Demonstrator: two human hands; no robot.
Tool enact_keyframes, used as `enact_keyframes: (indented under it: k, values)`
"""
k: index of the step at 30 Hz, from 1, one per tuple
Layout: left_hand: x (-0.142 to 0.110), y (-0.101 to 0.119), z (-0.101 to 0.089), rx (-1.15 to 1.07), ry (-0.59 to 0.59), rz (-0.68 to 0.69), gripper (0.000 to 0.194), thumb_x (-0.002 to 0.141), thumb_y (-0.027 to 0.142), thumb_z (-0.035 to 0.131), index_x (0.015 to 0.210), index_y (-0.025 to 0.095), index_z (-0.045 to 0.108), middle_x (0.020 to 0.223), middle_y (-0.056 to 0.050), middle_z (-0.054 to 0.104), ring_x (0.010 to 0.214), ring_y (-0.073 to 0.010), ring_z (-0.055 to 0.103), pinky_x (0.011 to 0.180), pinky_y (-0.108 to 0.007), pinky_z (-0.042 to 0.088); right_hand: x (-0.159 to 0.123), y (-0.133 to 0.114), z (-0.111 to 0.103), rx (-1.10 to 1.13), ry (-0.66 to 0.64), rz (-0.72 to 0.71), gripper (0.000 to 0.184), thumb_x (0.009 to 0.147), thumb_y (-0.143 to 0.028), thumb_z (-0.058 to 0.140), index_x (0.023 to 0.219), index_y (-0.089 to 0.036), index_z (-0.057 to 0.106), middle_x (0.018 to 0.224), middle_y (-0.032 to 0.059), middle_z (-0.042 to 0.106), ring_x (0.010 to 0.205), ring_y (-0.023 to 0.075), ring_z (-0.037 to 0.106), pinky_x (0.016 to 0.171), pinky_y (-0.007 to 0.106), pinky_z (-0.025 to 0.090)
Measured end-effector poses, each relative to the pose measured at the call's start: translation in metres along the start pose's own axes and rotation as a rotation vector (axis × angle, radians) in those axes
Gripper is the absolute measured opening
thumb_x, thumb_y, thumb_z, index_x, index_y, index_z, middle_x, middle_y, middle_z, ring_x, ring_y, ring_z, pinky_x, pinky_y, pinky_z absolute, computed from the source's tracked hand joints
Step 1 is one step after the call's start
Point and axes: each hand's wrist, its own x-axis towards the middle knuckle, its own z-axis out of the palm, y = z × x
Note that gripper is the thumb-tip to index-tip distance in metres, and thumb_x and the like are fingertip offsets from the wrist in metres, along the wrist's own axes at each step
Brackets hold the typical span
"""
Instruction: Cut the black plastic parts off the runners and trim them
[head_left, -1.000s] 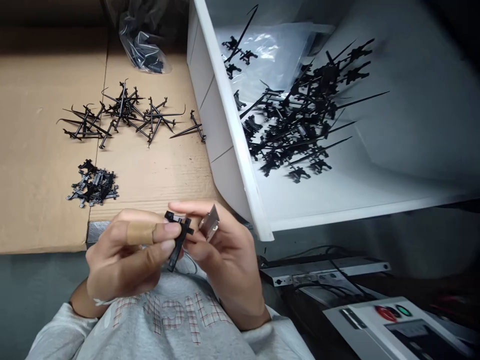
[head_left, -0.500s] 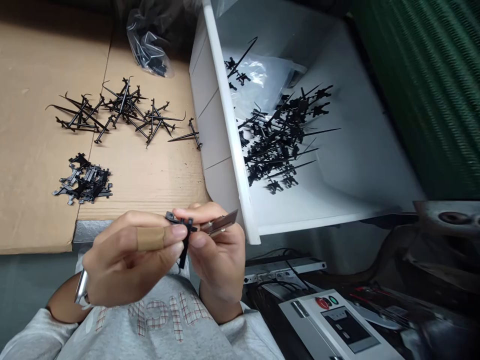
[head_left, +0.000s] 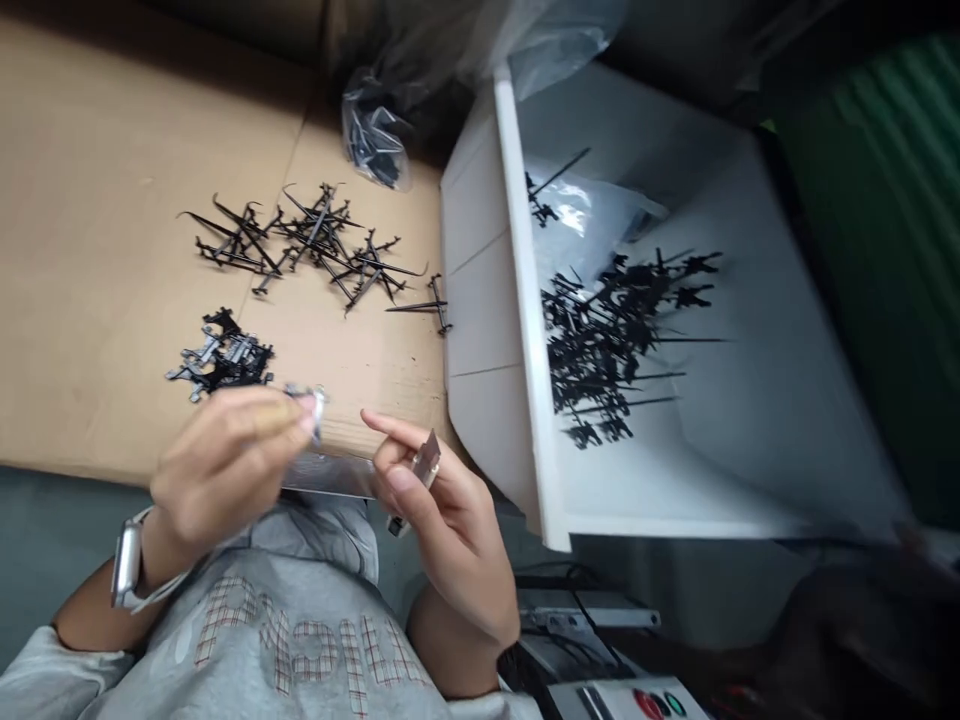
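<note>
My left hand point(head_left: 217, 460), blurred by motion, pinches a small black plastic part point(head_left: 318, 412) that shines pale in the light. It hovers at the table's front edge, just right of a pile of flat black brackets point(head_left: 232, 360). My right hand point(head_left: 450, 525) is apart from it, with the forefinger stretched out. Its thumb and curled fingers hold a small flat metal blade point(head_left: 426, 460); a dark end sticks out below the thumb. Further back lie several thin black stick-like parts point(head_left: 315, 235) with curved tips.
A white bin point(head_left: 555, 440) on the right holds a heap of black assembled parts point(head_left: 615, 340) and a clear plastic bag point(head_left: 581, 215). Another clear bag point(head_left: 375, 135) stands at the back of the cardboard-covered table point(head_left: 112, 300). A control box point(head_left: 630, 700) with red and green buttons is below the bin.
My hands were together on the black part; now they are apart. My left hand has moved left with the part, while the right keeps the blade. The camera view has shifted.
</note>
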Motion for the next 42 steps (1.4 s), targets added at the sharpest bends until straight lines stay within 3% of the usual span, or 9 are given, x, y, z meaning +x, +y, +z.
enact_keyframes:
  k: [3, 6, 10, 14, 16, 19, 23, 30, 42]
  values:
    - [-0.011, -0.026, -0.017, 0.323, -0.158, -0.092, 0.025, 0.096, -0.001, 0.066, 0.11, 0.019, 0.073, 0.111, -0.01, 0.083, 0.107, -0.0256, 0.079, 0.099, -0.043, 0.068, 0.005, 0.001, -0.006, -0.082, -0.047, 0.041, 0.034, 0.106, -0.047, 0.069, 0.128, -0.024, 0.08, 0.076, -0.003, 0.058, 0.058, 0.0115, 0.046, 0.056, 0.026, 0.043]
    - [-0.017, -0.032, -0.032, 0.406, -0.369, -0.321, 0.022, 0.1, 0.006, 0.056, 0.115, 0.019, 0.067, 0.126, -0.017, 0.076, 0.127, -0.0359, 0.071, 0.108, -0.059, 0.06, 0.009, 0.001, -0.008, -0.086, -0.068, 0.04, 0.031, 0.107, -0.047, 0.068, 0.126, -0.025, 0.08, 0.077, -0.0028, 0.059, 0.058, 0.0114, 0.047, 0.055, 0.025, 0.043]
    - [-0.017, -0.021, -0.033, 0.506, -0.343, -0.426, 0.024, 0.103, 0.021, 0.062, 0.127, 0.022, 0.061, 0.148, -0.023, 0.066, 0.142, -0.0465, 0.061, 0.11, -0.07, 0.051, 0.008, 0.001, -0.01, -0.085, -0.054, 0.036, 0.029, 0.106, -0.046, 0.069, 0.123, -0.025, 0.081, 0.076, -0.0024, 0.06, 0.057, 0.0116, 0.048, 0.054, 0.025, 0.043]
    - [-0.007, -0.026, -0.02, 0.644, -0.465, -0.388, 0.089, 0.091, 0.051, 0.084, 0.162, 0.02, 0.041, 0.175, -0.036, 0.031, 0.161, -0.0691, 0.025, 0.114, -0.093, 0.031, 0.005, 0.004, -0.015, -0.073, -0.033, 0.055, 0.028, 0.105, -0.046, 0.071, 0.122, -0.026, 0.081, 0.077, -0.0013, 0.063, 0.057, 0.0114, 0.048, 0.053, 0.024, 0.043]
    - [0.001, -0.038, -0.014, 0.665, -0.597, -0.392, 0.099, 0.087, 0.056, 0.086, 0.168, 0.024, 0.038, 0.18, -0.033, 0.023, 0.161, -0.073, 0.015, 0.111, -0.099, 0.025, 0.004, 0.007, -0.017, -0.07, -0.027, 0.06, 0.029, 0.104, -0.046, 0.071, 0.121, -0.025, 0.082, 0.079, -0.0002, 0.064, 0.057, 0.0115, 0.049, 0.053, 0.025, 0.042]
    - [0.009, -0.058, -0.013, 0.642, -0.717, -0.371, 0.072, 0.096, 0.052, 0.075, 0.157, 0.019, 0.057, 0.172, -0.029, 0.042, 0.156, -0.0686, 0.032, 0.114, -0.093, 0.034, 0.003, 0.012, -0.019, -0.038, -0.025, 0.051, 0.028, 0.104, -0.047, 0.072, 0.12, -0.026, 0.083, 0.078, -0.0005, 0.064, 0.056, 0.0104, 0.048, 0.052, 0.023, 0.041]
    - [0.005, -0.073, -0.016, 0.586, -0.633, -0.236, 0.031, 0.107, 0.035, 0.054, 0.117, 0.015, 0.076, 0.129, -0.022, 0.07, 0.127, -0.0428, 0.06, 0.112, -0.065, 0.053, 0.0, 0.017, -0.021, 0.005, -0.011, 0.058, 0.032, 0.102, -0.052, 0.073, 0.115, -0.026, 0.084, 0.077, -0.0004, 0.063, 0.056, 0.0095, 0.045, 0.051, 0.022, 0.038]
    - [-0.001, -0.077, -0.016, 0.618, -0.587, -0.238, 0.026, 0.105, 0.023, 0.047, 0.093, 0.018, 0.069, 0.097, -0.014, 0.068, 0.088, -0.0302, 0.063, 0.084, -0.046, 0.057, -0.006, 0.023, -0.023, 0.017, -0.015, 0.1, 0.041, 0.098, -0.063, 0.074, 0.111, -0.026, 0.086, 0.077, 0.0005, 0.062, 0.058, 0.0103, 0.043, 0.051, 0.023, 0.038]
    - [0.007, -0.072, -0.009, 0.401, -0.404, -0.327, 0.023, 0.097, 0.027, 0.05, 0.077, 0.024, 0.059, 0.075, -0.007, 0.068, 0.07, -0.024, 0.064, 0.068, -0.035, 0.047, -0.014, 0.031, -0.029, 0.01, -0.124, 0.131, 0.046, 0.099, -0.067, 0.07, 0.114, -0.025, 0.084, 0.078, -0.002, 0.053, 0.063, 0.0119, 0.039, 0.064, 0.027, 0.044]
